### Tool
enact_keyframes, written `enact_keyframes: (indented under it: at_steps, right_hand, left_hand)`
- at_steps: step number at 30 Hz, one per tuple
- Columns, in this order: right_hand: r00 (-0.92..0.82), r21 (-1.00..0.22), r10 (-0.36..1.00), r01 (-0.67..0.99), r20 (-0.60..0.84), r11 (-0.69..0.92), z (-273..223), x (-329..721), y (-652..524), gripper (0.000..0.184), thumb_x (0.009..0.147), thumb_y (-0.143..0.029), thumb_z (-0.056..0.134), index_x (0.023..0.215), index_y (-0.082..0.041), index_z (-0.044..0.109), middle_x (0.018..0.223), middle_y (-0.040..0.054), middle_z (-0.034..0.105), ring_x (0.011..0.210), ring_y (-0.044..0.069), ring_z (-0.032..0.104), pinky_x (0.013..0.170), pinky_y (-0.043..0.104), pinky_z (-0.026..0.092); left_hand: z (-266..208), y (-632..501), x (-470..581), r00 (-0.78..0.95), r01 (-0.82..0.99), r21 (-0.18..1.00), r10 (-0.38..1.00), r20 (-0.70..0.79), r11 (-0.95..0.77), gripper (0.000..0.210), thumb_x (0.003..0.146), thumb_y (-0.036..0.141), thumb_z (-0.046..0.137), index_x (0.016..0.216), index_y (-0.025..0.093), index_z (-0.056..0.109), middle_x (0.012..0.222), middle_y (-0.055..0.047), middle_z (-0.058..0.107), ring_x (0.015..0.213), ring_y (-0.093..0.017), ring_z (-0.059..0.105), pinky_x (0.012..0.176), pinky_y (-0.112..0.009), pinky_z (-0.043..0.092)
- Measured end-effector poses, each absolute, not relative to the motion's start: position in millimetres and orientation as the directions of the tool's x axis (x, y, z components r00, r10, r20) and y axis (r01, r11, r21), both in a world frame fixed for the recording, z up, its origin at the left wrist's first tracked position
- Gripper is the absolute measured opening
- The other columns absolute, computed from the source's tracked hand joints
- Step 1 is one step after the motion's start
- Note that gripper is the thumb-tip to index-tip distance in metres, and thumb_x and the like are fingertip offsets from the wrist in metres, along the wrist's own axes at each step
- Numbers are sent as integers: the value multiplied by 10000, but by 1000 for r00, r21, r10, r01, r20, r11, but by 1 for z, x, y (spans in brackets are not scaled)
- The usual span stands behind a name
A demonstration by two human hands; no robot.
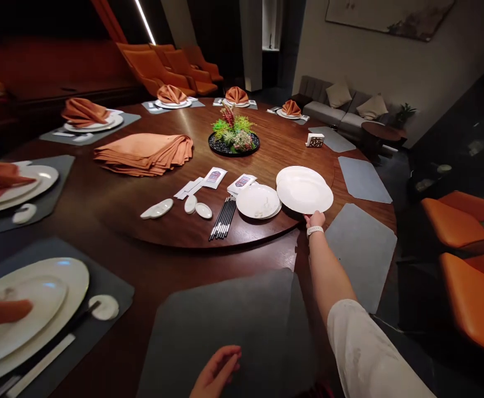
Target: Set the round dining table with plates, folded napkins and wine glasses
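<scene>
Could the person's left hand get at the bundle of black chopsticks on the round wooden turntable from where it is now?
Probably yes, with a stretch. The left hand rests low on the grey placemat, and nothing stands between it and the bundle of black chopsticks. The right hand is off at the large white plate.

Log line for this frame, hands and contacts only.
right hand: grips edge of large white plate on turntable | left hand: rests on grey placemat, holding nothing

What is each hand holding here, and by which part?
The right hand holds the top plate of a stack by its near rim. The left hand holds nothing; it rests on the grey placemat.
</scene>
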State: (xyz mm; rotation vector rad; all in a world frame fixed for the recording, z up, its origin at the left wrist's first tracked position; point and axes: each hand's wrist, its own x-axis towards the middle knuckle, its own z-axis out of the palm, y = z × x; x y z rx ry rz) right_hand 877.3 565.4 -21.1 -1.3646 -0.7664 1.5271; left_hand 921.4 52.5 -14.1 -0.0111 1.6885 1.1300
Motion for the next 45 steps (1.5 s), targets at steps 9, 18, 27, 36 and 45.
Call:
enact_keyframes:
  at_steps: [9,18,27,36,45]
  right_hand:
    - [-237,-920,927,-198,-290,-339,21,1077,453,208,693,-204,580,898,-207,540,753,-60,650,581,94,618,498,218,576]
    - [-579,-814,606,195,-546,-547,-10,1122,266,189,733,-263,633,907,-191,616,694,-21,666,533,123,588,406,197,491]
    - [-575,-788,542,402,-613,-466,-28,1082,227,284,797,-192,625,1080,-203,622,785,-23,669,597,126,617,495,254,573]
    - [-386,-815,770,503,-508,-286,-56,1067,216,345,757,-157,609,1098,-168,660,620,-84,477,568,128,501,531,222,512]
    - [-361,-818,888,574,-285,-29,-27,1016,277,340,725,-190,785,1042,-200,664,789,-8,583,843,174,590,856,260,506]
  left_hand:
    - [23,14,983,-502,-481,740,544,-672,470,559,651,626,782,1023,214,712,1101,-93,735,985,-238,673,844,-323,504]
    - [-9,4,936,-752,-636,770,257,-607,-43,403,937,424,567,1258,182,586,1151,-118,688,711,-109,631,628,-229,487]
    - [-50,-34,879,-735,-549,773,258,-627,316,446,686,244,784,1094,122,650,715,-6,667,601,-111,605,561,-202,430]
    - [-67,-37,862,-668,-439,730,352,-655,524,302,766,165,647,1047,152,538,741,5,632,645,-132,656,561,-206,492]
    - [-59,-52,841,-708,-99,627,388,-591,773,309,819,506,586,869,201,597,799,-61,697,747,-248,712,716,-345,531]
